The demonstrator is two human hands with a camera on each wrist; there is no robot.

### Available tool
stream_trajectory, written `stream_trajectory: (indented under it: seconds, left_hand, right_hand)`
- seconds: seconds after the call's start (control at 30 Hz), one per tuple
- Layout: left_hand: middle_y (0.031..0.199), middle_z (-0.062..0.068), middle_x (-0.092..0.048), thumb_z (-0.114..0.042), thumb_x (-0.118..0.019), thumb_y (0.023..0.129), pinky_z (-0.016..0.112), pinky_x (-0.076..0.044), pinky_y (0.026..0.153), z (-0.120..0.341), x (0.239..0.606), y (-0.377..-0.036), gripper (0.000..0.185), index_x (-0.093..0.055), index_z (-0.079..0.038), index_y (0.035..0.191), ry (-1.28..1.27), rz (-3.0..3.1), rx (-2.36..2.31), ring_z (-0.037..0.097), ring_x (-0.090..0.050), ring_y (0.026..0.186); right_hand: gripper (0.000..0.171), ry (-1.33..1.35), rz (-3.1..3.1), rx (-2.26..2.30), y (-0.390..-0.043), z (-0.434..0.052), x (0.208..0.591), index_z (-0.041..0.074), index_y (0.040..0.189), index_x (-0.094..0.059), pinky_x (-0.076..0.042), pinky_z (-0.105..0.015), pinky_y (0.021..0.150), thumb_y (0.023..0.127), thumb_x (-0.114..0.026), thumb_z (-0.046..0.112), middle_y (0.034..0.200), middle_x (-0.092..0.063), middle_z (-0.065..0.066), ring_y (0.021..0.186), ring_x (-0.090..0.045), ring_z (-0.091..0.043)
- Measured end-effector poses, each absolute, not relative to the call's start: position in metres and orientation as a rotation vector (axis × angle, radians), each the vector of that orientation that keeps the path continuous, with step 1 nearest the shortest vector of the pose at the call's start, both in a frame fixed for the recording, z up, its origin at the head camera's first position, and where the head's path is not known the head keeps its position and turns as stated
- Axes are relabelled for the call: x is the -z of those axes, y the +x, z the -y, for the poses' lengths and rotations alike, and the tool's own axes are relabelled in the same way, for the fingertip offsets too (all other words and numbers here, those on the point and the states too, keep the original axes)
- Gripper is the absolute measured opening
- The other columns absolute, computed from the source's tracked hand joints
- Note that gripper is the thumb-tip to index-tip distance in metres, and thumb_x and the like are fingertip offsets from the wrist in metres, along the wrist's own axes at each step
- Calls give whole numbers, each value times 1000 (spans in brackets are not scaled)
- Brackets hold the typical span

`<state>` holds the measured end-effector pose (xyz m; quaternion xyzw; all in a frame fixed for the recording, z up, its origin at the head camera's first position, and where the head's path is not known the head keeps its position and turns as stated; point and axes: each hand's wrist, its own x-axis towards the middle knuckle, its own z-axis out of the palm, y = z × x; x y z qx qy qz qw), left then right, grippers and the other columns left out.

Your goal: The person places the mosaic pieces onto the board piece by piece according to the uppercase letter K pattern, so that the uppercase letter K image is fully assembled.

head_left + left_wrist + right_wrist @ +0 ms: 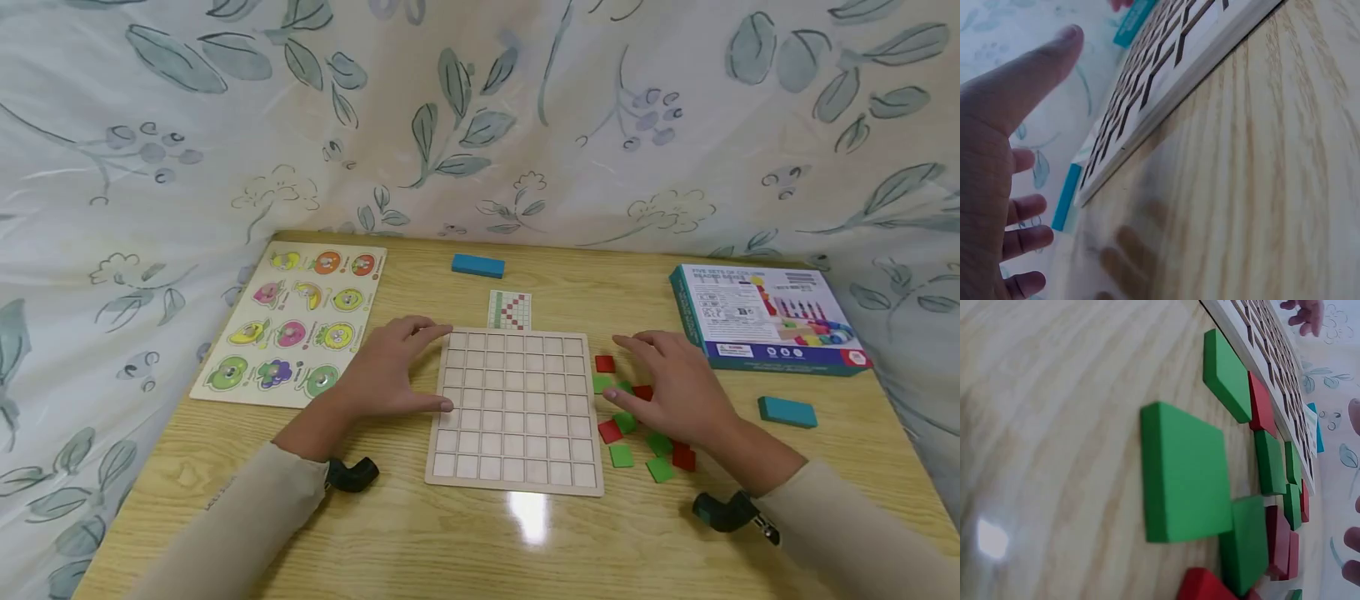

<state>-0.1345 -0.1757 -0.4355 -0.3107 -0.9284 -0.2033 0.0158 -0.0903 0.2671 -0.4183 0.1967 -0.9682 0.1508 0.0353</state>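
Note:
A square wooden grid board (514, 487) lies flat in the middle of the table, its cells bare. My left hand (386, 371) hovers at the board's left edge, thumb and fingers spread apart and holding nothing; the left wrist view shows its thumb (1041, 69) raised beside the board. Over the loose tiles on the right hangs my right hand (678, 387), also spread and holding nothing. Several green tiles (1191, 475) and red tiles (604, 364) lie scattered under and around it. Behind the board's far edge lies a small pattern card (510, 310) with red and green squares.
A fruit picture board (288, 333) lies at the left. One blue block (477, 266) sits at the back, another blue block (787, 412) at the right. A boxed toy set (772, 317) stands at the back right. A leaf-patterned cloth (480, 125) hangs behind the table.

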Motion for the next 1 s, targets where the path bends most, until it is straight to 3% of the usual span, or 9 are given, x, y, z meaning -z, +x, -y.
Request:
stream_trajectory:
  seconds: [0.27, 0.53, 0.73, 1.0]
  left_hand:
    - [143, 6, -54, -78, -77, 76, 54, -42, 110, 168, 450, -132, 100, -54, -25, 158, -808, 3007, 722, 28, -51, 130]
    - [147, 9, -56, -56, -83, 82, 58, -34, 114, 169, 457, -127, 81, -63, -17, 150, -805, 2952, 881, 32, -47, 136]
    - [144, 11, -59, -41, -81, 85, 61, -34, 112, 173, 461, -125, 68, -67, -13, 145, -879, 2851, 931, 34, -49, 135]
    - [139, 10, -61, -38, -81, 87, 61, -36, 109, 174, 464, -126, 64, -68, -13, 144, -873, 2834, 943, 34, -50, 132]
  right_hand:
    - [60, 680, 2981, -600, -89, -268, 430, 12, 142, -68, -43, -63, 103, 94, -81, 46, 128, -67, -12, 122, -55, -37]
    - [37, 767, 2977, -672, -90, -265, 434, 16, 127, -74, -44, -57, 95, 95, -83, 30, 118, -70, -3, 111, -59, -29]
    - [33, 797, 2961, -660, -91, -265, 436, 18, 124, -76, -42, -53, 92, 93, -85, 26, 116, -71, -1, 104, -58, -25]
    - [30, 808, 2930, -660, -92, -266, 445, 20, 122, -77, -40, -52, 89, 93, -85, 22, 115, -71, 1, 102, -59, -24]
